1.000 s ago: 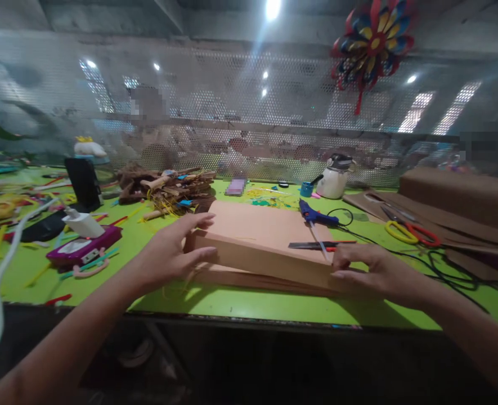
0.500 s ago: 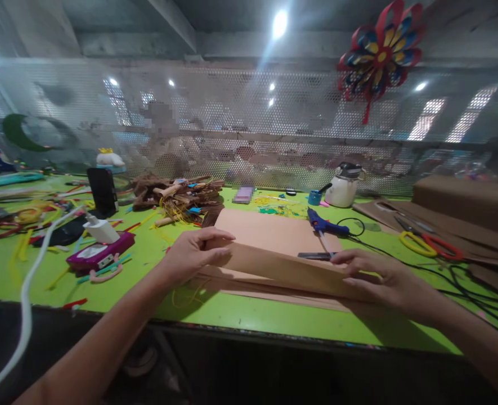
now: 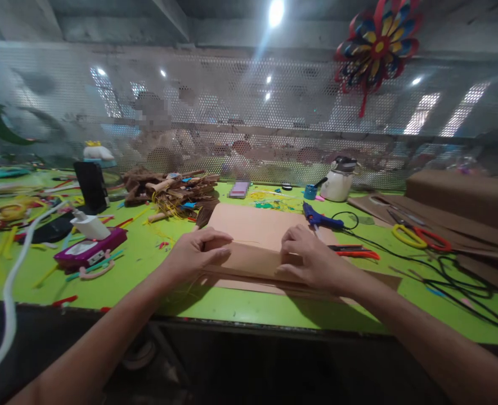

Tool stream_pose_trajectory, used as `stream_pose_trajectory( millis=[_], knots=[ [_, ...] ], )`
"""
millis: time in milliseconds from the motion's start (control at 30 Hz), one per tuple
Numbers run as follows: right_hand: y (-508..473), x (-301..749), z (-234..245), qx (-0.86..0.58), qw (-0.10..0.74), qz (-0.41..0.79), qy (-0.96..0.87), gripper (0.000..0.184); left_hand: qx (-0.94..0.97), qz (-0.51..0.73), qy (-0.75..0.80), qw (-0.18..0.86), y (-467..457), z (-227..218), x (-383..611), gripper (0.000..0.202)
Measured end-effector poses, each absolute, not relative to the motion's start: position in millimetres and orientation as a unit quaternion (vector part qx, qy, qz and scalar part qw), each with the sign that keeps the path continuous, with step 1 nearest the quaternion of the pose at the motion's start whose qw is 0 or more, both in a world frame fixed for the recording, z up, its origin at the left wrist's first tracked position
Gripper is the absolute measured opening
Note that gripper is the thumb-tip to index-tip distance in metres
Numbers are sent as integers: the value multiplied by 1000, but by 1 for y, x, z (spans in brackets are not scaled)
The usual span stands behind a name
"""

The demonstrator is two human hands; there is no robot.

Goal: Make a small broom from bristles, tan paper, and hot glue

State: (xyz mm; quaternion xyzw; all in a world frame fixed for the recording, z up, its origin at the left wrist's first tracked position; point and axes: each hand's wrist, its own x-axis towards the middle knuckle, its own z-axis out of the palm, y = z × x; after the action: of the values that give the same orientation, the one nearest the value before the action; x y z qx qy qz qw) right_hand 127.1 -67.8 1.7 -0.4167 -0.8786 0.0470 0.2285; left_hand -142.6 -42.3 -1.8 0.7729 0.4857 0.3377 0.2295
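Between my hands a strip of brown paper (image 3: 252, 261) stands folded up along the near side of a stack of brown paper sheets (image 3: 257, 220). My left hand (image 3: 193, 253) pinches the strip's left end between thumb and fingers. With fingers bent, my right hand (image 3: 310, 256) grips the same strip right of its middle. Just beyond my right hand lies a blue glue gun (image 3: 321, 217), its nozzle pointing toward me. A pair of orange-handled pliers or cutters (image 3: 356, 252) rests beside my right wrist, partly hidden by the hand.
A purple power strip (image 3: 90, 250) with a white plug sits left. Behind it stands a black phone (image 3: 90, 185). Brown scraps (image 3: 185, 194) are heaped at the back. Scissors (image 3: 420, 236), a black cable (image 3: 463, 281) and a white jar (image 3: 337, 183) are to the right.
My right hand has moved left along the paper strip, from its right end toward the middle. The orange handles have come into sight. My left hand keeps its place on the paper.
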Motion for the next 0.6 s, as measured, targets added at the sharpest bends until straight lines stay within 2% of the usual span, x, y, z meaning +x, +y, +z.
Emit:
stream_pose_trajectory(
  millis=[233, 433, 500, 600],
  knots=[
    [-57, 98, -7, -435, 186, 191, -860, 12, 800, 232, 508, 219, -43, -5, -152, 33],
    [-55, 101, -9, -428, 204, 210, -855, 12, 856, 213, 442, 163, -45, 1, -162, 40],
    [-57, 100, -10, -434, 208, 217, -849, 12, 866, 195, 430, 164, -43, 1, -164, 34],
    [-63, 98, -12, -446, 213, 211, -843, 15, 836, 152, 479, 218, -42, 0, -164, 21]
  ],
)
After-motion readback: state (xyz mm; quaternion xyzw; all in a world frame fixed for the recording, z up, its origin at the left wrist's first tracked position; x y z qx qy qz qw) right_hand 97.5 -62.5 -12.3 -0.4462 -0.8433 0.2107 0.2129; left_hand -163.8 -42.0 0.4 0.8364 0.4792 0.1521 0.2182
